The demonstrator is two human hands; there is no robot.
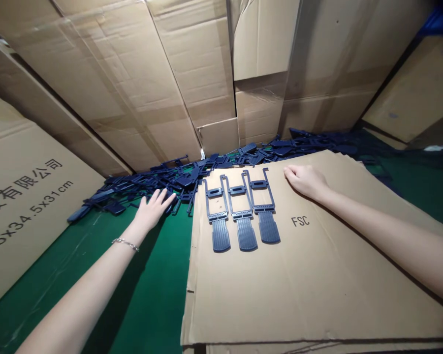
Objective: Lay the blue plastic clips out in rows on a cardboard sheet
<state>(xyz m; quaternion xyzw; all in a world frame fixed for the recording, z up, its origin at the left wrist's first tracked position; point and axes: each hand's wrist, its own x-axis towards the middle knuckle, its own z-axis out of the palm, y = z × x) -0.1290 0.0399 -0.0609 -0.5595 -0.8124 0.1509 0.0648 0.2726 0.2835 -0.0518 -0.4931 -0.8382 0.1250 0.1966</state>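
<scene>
Here, at the near edge of a tangled heap of dark navy plastic pieces, holds out the left hand, with a silver chain bracelet at the wrist and fingers spread wide; cannot tell whether touching the heap or just above. Over on the stack of flat brown cardboard sheets, rests the right hand near the far edge, with fingers curled tight into a fist; cannot see inside to tell of any held thing. And between the hands, on the top sheet, look: three dark navy plastic hooked frames, side by side, with ribbed paddles toward the near edge, just left of the black printed letters FSC. Beneath the heap, green tabletop; behind, a wall of tall brown cardboard cartons.
</scene>
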